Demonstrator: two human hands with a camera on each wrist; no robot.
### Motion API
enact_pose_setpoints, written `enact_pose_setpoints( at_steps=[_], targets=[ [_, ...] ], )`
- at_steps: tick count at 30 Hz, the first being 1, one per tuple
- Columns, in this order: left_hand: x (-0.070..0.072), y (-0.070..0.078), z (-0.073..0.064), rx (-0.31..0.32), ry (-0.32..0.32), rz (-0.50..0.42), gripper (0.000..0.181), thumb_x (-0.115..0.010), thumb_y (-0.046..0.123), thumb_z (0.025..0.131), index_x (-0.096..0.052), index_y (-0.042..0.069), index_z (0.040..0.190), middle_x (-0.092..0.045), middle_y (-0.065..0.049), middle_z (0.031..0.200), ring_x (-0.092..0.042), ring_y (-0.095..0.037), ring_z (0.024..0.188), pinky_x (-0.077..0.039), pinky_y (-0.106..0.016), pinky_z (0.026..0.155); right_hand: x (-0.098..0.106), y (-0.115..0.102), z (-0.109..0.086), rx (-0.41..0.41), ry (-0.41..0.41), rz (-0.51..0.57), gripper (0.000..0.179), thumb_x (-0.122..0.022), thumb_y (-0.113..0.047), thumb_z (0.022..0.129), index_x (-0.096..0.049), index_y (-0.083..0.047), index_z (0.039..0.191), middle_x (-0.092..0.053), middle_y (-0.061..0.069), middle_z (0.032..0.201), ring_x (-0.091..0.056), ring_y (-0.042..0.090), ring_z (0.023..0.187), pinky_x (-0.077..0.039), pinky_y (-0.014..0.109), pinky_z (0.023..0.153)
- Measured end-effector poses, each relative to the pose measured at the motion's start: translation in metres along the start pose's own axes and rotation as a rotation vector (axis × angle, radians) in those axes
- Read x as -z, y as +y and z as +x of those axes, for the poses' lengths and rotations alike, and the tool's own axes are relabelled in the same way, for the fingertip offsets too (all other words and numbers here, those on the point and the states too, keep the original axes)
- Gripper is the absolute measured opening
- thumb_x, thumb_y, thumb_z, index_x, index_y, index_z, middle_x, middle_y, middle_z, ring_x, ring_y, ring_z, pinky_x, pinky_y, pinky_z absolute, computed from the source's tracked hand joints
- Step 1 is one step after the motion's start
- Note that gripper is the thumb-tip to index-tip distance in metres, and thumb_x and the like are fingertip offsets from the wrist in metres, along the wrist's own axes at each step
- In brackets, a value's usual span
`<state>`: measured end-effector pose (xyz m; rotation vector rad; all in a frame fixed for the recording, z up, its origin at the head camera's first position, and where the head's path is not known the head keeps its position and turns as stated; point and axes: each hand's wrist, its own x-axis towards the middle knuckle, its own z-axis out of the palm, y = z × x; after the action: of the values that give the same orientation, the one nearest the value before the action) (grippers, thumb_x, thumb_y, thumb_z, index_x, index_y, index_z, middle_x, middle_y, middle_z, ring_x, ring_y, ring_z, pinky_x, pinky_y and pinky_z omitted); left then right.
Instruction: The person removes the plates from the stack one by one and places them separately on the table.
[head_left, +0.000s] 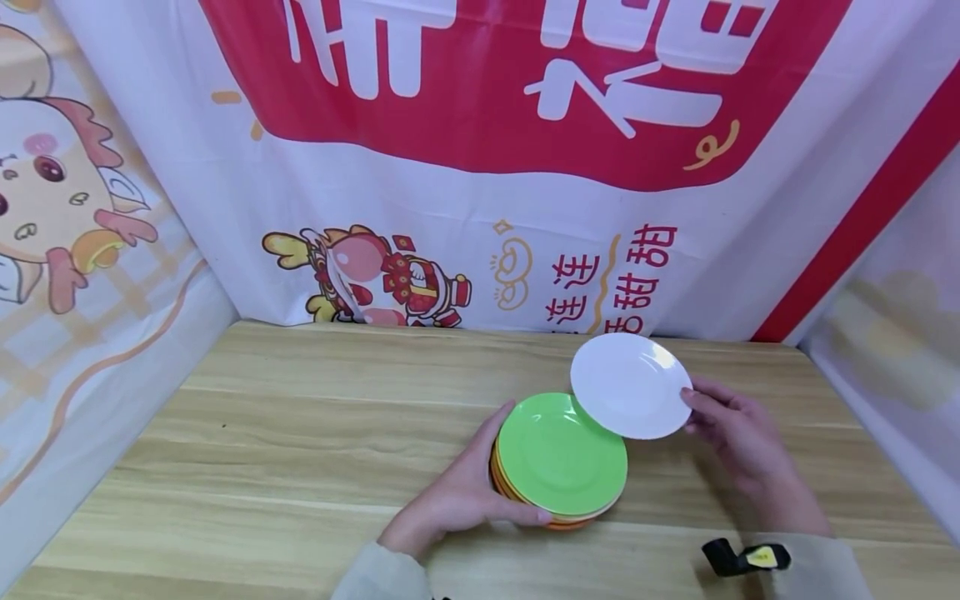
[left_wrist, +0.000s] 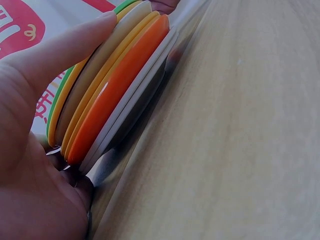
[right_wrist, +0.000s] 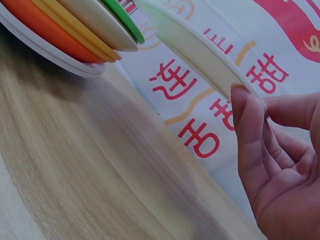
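Note:
My left hand (head_left: 471, 493) grips a stack of coloured plates from its left side, thumb along the near rim and fingers behind. A green plate (head_left: 562, 457) tops the stack. Beneath it, the left wrist view shows yellow and cream rims, an orange plate (left_wrist: 120, 90) and white plates (left_wrist: 131, 102) at the bottom, close over the table. My right hand (head_left: 738, 433) pinches a white plate (head_left: 630, 386) by its right edge, thumb on top and fingers underneath. That plate is raised and tilted, and its left edge overlaps the green plate's far right rim in the head view.
The wooden table (head_left: 300, 433) extends left and in front of the stack. A white cloth backdrop (head_left: 480, 200) with red print hangs behind it, with printed cloth sides at left and right. A black strap (head_left: 746, 557) is on the right sleeve.

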<state>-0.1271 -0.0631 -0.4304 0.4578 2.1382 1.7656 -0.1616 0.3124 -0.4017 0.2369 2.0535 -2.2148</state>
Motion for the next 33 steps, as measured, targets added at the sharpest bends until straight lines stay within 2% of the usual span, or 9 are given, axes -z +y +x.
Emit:
enact_pose_setpoints(
  at_steps=[6,12,15,20,27,33],
  targets=[
    [0.001,0.000,-0.001,0.006,0.005,-0.003,0.135,-0.103,0.018,0.069,-0.017,0.019,0.173,-0.032,-0.006,0.175,-0.030,-0.031,0.161,-0.018,-0.061,0.134,0.006,0.002,0.002,-0.005,0.065,0.122,0.016,-0.071,-0.020,0.105,-0.081,-0.031,0.103,-0.078,-0.011,0.095,-0.070,0.007,0.081,-0.062,0.019,0.073],
    [0.001,0.000,-0.002,0.007,0.009,0.000,0.135,-0.103,0.018,0.069,-0.017,0.019,0.173,-0.032,-0.006,0.175,-0.029,-0.031,0.161,-0.017,-0.062,0.134,0.012,0.003,0.002,-0.053,0.172,0.148,0.008,-0.077,-0.026,0.101,-0.080,-0.033,0.102,-0.078,-0.013,0.095,-0.070,0.006,0.083,-0.062,0.018,0.076],
    [0.001,0.000,-0.002,0.002,0.009,-0.006,0.135,-0.103,0.018,0.069,-0.018,0.019,0.173,-0.033,-0.005,0.175,-0.029,-0.031,0.161,-0.017,-0.062,0.133,0.014,0.003,0.003,-0.052,0.213,0.176,0.009,-0.076,-0.023,0.101,-0.079,-0.031,0.099,-0.077,-0.012,0.092,-0.070,0.006,0.082,-0.062,0.018,0.075],
    [0.001,-0.002,-0.002,-0.010,-0.001,-0.004,0.134,-0.103,0.019,0.069,-0.018,0.019,0.173,-0.033,-0.004,0.175,-0.030,-0.030,0.161,-0.018,-0.061,0.133,0.019,0.004,0.003,-0.030,0.251,0.261,0.017,-0.073,-0.014,0.103,-0.079,-0.025,0.091,-0.076,-0.008,0.086,-0.071,0.006,0.076,-0.062,0.019,0.072],
    [0.001,-0.002,-0.001,-0.019,-0.007,-0.012,0.134,-0.103,0.018,0.069,-0.018,0.020,0.173,-0.032,-0.003,0.175,-0.029,-0.029,0.161,-0.018,-0.061,0.133,0.026,0.001,0.004,-0.050,0.310,0.298,0.007,-0.079,-0.018,0.098,-0.079,-0.025,0.096,-0.078,-0.008,0.088,-0.074,0.008,0.078,-0.063,0.020,0.074],
    [0.001,-0.003,-0.001,-0.020,-0.001,-0.009,0.134,-0.103,0.018,0.069,-0.018,0.020,0.173,-0.032,-0.004,0.175,-0.030,-0.029,0.161,-0.018,-0.061,0.133,0.035,0.004,0.003,-0.060,0.306,0.419,0.021,-0.071,-0.008,0.103,-0.081,-0.020,0.088,-0.078,-0.002,0.084,-0.075,0.008,0.076,-0.064,0.021,0.073]
  ],
)
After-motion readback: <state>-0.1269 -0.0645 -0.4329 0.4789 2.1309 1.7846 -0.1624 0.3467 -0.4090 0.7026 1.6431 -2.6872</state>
